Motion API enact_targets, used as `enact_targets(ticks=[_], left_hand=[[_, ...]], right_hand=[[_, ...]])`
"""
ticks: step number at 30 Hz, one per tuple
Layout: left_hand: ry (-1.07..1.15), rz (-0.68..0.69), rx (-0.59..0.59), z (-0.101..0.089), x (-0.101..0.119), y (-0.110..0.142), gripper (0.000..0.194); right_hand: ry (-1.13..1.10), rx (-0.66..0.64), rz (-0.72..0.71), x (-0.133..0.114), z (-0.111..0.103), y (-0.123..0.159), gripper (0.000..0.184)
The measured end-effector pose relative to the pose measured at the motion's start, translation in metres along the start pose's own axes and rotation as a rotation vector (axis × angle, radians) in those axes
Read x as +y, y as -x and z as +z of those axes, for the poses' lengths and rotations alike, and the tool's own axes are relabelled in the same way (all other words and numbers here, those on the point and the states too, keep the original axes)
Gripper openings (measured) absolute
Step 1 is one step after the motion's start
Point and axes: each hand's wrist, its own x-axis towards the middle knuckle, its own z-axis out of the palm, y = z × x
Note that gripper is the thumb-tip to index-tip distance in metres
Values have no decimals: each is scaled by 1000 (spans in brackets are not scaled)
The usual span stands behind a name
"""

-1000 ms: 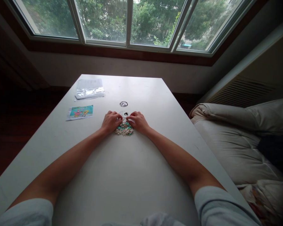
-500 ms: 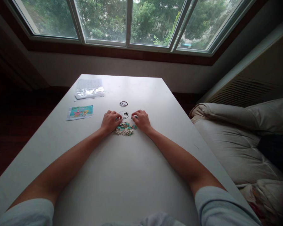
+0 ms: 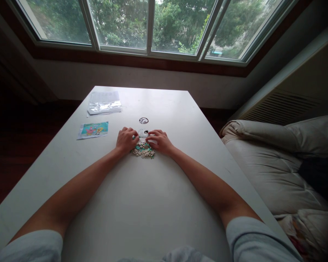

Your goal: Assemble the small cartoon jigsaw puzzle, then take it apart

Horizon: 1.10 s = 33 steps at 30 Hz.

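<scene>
A small pile of jigsaw puzzle pieces [image 3: 143,150], teal and bare cardboard-coloured, lies on the white table between my hands. Just beyond it is a pale round disc [image 3: 142,133] with a small dark circle at its right side. My left hand [image 3: 126,140] rests at the pile's left edge, its fingers curled together near the disc; whatever they hold is hidden. From the right, my right hand [image 3: 161,141] reaches in with finger and thumb apart, fingertips by the disc's right rim and the thumb over the pile. Another round dark-and-white patterned piece [image 3: 143,120] lies farther off.
A colourful cartoon picture sheet [image 3: 93,130] lies to the left on the white table [image 3: 142,203]. Behind it sits a clear plastic bag [image 3: 104,103] with paper. A beige sofa [image 3: 251,160] stands along the right, and a window [image 3: 177,27] is ahead.
My right hand has moved left, from beside the disc to its rim and the pile, and its fingers have spread. My left hand has shifted slightly left.
</scene>
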Motion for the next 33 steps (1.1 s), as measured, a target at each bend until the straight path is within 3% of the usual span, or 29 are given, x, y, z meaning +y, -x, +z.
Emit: enact_targets(ticks=[5,8,12,18,25,33], left_hand=[[6,-37,29,-1,-3,1,13],[74,48,1,-1,-2,2,14],[153,198,-95,-1,2,4,17],[184,229,-151,-2,3,5,17],[173,247,-178,-8,7,8,19],[161,254,-196,-10,7,9,15]], right_hand=[[-28,-31,-25,0,-3,1,22],[-58,-22,-24,1,-2,1,20],[-163,63,8,4,-2,0,9],[-148,250,128,9,-3,1,2],[3,108,84,11,-3,3,4],[189,94,-9,2,-23,7,15]])
